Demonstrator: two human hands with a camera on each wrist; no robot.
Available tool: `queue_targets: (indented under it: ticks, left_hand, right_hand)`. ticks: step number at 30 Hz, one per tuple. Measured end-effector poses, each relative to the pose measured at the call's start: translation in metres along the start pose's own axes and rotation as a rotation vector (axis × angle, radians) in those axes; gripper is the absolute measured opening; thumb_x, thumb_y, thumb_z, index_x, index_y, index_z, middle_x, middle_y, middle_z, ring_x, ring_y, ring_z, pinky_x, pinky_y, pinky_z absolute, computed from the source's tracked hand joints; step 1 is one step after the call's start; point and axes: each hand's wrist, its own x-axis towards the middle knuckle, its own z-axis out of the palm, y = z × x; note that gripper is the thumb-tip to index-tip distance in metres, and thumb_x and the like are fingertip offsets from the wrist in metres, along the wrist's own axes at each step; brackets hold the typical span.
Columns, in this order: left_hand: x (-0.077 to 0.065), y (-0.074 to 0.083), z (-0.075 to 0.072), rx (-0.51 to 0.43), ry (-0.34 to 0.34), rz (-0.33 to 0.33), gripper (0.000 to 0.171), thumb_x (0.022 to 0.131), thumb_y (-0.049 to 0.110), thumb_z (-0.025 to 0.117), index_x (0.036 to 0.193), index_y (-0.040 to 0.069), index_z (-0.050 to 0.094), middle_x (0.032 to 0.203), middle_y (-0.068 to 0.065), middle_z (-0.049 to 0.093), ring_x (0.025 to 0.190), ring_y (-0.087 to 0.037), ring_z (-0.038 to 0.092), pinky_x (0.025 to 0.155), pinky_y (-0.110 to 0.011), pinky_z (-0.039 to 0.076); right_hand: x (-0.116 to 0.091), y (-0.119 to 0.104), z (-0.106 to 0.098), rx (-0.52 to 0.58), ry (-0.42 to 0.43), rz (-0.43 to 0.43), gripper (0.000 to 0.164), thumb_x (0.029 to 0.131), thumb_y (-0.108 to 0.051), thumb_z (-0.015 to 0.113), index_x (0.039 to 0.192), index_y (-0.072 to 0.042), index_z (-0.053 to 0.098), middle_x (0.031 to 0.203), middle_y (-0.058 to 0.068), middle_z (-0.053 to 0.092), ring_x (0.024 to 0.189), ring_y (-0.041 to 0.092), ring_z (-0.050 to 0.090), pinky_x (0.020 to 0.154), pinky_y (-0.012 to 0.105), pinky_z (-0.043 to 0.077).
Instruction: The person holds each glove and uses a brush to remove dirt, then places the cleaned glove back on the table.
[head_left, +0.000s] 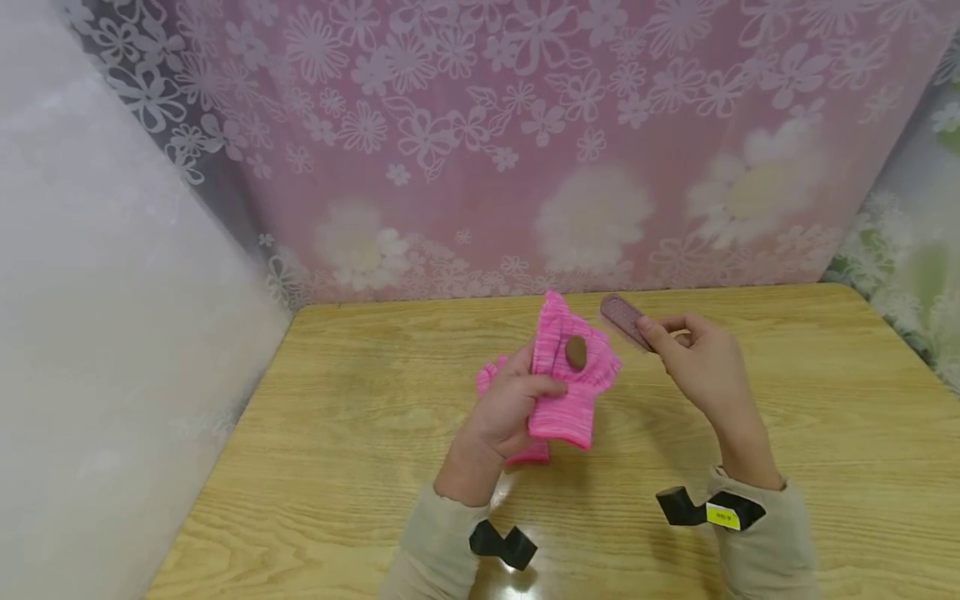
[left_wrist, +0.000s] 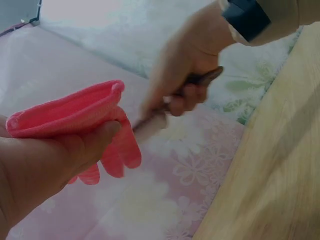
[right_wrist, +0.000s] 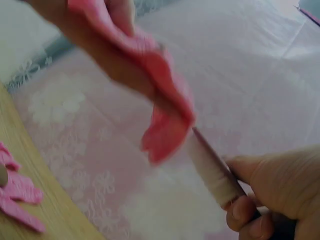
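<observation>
My left hand (head_left: 510,408) grips a pink knitted glove (head_left: 566,412) by its cuff, thumb across the front. A brown oval spot (head_left: 576,352) shows on the glove's face. Off to the right, my right hand (head_left: 701,358) holds a narrow brush (head_left: 622,317) with a mauve, dotted back and rounded end. In the right wrist view the brush (right_wrist: 215,172) has a pale, bristle-like side, and its tip appears close to the glove (right_wrist: 167,132); contact is unclear. A second pink glove (head_left: 528,455) lies on the table, partly hidden behind my left hand.
The wooden table (head_left: 360,467) ends at a pink flowered curtain (head_left: 450,208). A whitish sheet (head_left: 112,333) borders the left side, and a green and white flowered cloth (head_left: 900,250) hangs at the right. Both sleeves carry black wrist devices (head_left: 502,546).
</observation>
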Motion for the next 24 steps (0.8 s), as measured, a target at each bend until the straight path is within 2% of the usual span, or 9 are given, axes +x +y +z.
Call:
queue_targets:
  ticks: [2,5,8,10,12,16,20,24]
  left_hand:
    - [-0.002,0.002,-0.001,-0.011,0.018,-0.009,0.063,0.089,-0.010,0.041,0.149,0.006,0.031,0.115,-0.005,0.056,0.092,-0.011,0.062,0.076,-0.023,0.054]
    - [-0.004,0.006,-0.005,-0.013,0.061,-0.009,0.065,0.090,-0.010,0.040,0.151,0.007,0.029,0.116,-0.007,0.055,0.091,-0.011,0.063,0.075,-0.022,0.055]
    - [0.000,0.010,-0.009,-0.008,0.079,0.016,0.065,0.091,-0.010,0.039,0.152,0.007,0.027,0.120,-0.010,0.054,0.092,-0.013,0.062,0.074,-0.022,0.055]
    - [0.003,0.011,-0.011,-0.014,0.081,0.029,0.064,0.091,-0.010,0.038,0.152,0.007,0.027,0.124,-0.013,0.053,0.094,-0.014,0.061,0.075,-0.023,0.055]
    - [0.007,0.010,-0.012,-0.016,0.086,0.038,0.064,0.092,-0.010,0.038,0.153,0.006,0.026,0.129,-0.015,0.051,0.098,-0.015,0.060,0.075,-0.023,0.055]
    - [0.010,0.008,-0.014,-0.030,0.127,0.045,0.066,0.091,-0.012,0.037,0.153,0.006,0.026,0.131,-0.015,0.051,0.102,-0.016,0.059,0.078,-0.024,0.054]
    - [0.010,0.006,-0.019,-0.027,0.146,0.084,0.062,0.090,-0.012,0.036,0.150,0.004,0.031,0.120,-0.009,0.055,0.101,-0.014,0.059,0.082,-0.025,0.053]
    - [0.003,0.005,-0.020,-0.019,0.129,0.106,0.061,0.090,-0.012,0.036,0.148,0.003,0.035,0.112,-0.005,0.055,0.097,-0.013,0.057,0.082,-0.026,0.052]
  right_hand:
    - [0.001,0.008,-0.004,-0.010,0.012,0.026,0.055,0.099,-0.049,0.054,0.118,0.002,0.063,0.065,0.001,0.062,0.055,0.012,0.053,0.043,0.030,0.038]
    - [0.002,0.015,-0.011,-0.025,0.031,0.032,0.058,0.100,-0.047,0.052,0.127,0.004,0.057,0.062,0.001,0.057,0.049,0.010,0.045,0.041,0.029,0.035]
    - [-0.001,0.010,-0.017,-0.013,0.059,-0.003,0.058,0.100,-0.043,0.053,0.139,0.001,0.050,0.071,0.012,0.063,0.049,0.005,0.044,0.041,0.027,0.036]
    - [-0.005,0.000,-0.018,-0.017,0.078,-0.057,0.056,0.099,-0.039,0.057,0.144,-0.006,0.048,0.080,0.020,0.066,0.051,0.004,0.046,0.041,0.026,0.037]
    - [-0.012,-0.013,-0.017,-0.022,0.059,-0.127,0.055,0.099,-0.034,0.061,0.148,-0.014,0.047,0.091,0.023,0.068,0.059,0.006,0.053,0.045,0.025,0.041]
    - [-0.026,-0.043,-0.002,-0.056,-0.052,-0.281,0.054,0.096,-0.028,0.066,0.147,-0.025,0.049,0.102,0.018,0.068,0.068,0.016,0.054,0.050,0.025,0.042]
    - [-0.032,-0.061,0.019,-0.050,-0.158,-0.407,0.053,0.094,-0.026,0.069,0.145,-0.025,0.053,0.126,0.013,0.066,0.082,0.020,0.057,0.063,0.027,0.047]
    - [-0.041,-0.071,0.031,-0.072,-0.158,-0.431,0.053,0.094,-0.026,0.070,0.144,-0.021,0.054,0.128,0.012,0.065,0.088,0.019,0.062,0.070,0.032,0.051]
